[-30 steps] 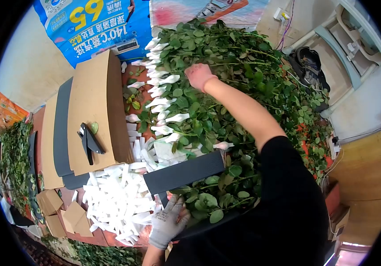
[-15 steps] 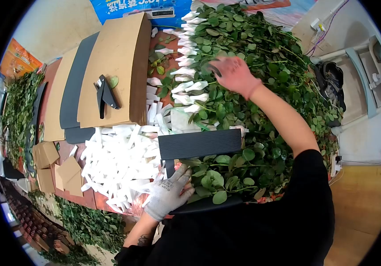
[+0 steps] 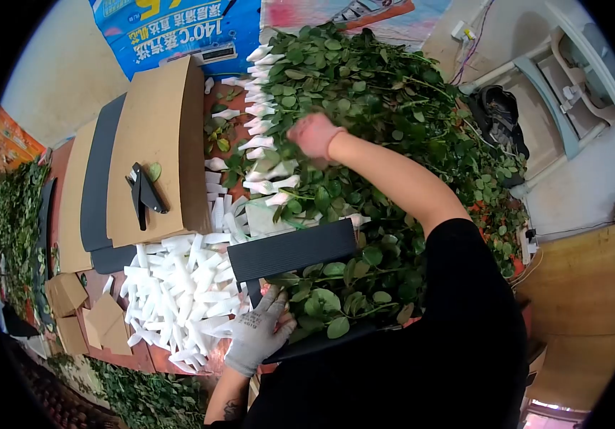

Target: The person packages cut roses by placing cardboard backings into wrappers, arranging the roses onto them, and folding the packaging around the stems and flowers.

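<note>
Far-centre pink-gloved R hand (image 3: 314, 136): prob. reach step, leafy green stems (image 3: 372, 93); grip unclear, blur.
Near grey-gloved L hand (image 3: 254, 334): fingers spread.
Stems: next prob. needs care.

Left hand (image 3: 256, 334): grey glove, fingers extended, just on the near side of the black ribbed panel's (image 3: 293, 250) left end. Right hand (image 3: 314, 136): pink glove, blurred, at the leafy stems (image 3: 386, 93), grip unclear. White-sleeved buds (image 3: 259, 147) line the stems' left edge. White sleeves (image 3: 178, 293) piled near left; black stapler-like tool (image 3: 148, 196) on cardboard (image 3: 153, 136) beyond.
</note>
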Demonstrator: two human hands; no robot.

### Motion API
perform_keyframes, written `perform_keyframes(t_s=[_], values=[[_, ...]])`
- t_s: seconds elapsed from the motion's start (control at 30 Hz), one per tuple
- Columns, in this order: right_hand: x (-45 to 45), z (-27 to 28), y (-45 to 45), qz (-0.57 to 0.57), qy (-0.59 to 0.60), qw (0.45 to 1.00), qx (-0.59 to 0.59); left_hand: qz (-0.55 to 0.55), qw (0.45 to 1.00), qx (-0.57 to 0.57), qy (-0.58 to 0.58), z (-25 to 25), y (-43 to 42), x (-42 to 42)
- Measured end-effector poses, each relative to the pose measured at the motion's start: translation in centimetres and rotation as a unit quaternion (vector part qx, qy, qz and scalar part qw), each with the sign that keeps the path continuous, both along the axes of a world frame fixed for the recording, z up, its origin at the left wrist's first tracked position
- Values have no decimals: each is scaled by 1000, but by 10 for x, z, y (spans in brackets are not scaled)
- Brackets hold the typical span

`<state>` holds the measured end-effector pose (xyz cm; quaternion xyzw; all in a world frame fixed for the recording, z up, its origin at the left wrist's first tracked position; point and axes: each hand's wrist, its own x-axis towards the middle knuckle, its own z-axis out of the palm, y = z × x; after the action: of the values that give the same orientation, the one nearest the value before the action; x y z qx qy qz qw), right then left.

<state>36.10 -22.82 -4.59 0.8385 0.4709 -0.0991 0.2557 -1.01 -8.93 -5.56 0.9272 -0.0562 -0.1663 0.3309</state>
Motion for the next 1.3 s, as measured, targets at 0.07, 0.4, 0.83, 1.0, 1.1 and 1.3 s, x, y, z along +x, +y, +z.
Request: perform_keyframes(t_s=[0.07, 0.4, 0.83, 1.0, 1.1, 1.3], values=[[10, 30, -11, -111, -100, 969, 195, -9, 999, -5, -34, -7, 2, -3], [-45, 217, -174, -3, -239, 788, 568, -15, 983, 43, -176, -34, 2, -18], [-271, 24, -105, 6, -22, 996, 80, -72, 981, 163, -78, 2, -5, -6], [-284, 20, -88, -4, -20, 949, 313, -56, 989, 130, -38, 1, -5, -6], [-273, -17, -70, 35, -61, 952, 299, -61, 991, 118, -8, 6, -5, -5], [-261, -37, -56, 105, -89, 942, 307, -55, 991, 113, -49, 5, -4, -10]])
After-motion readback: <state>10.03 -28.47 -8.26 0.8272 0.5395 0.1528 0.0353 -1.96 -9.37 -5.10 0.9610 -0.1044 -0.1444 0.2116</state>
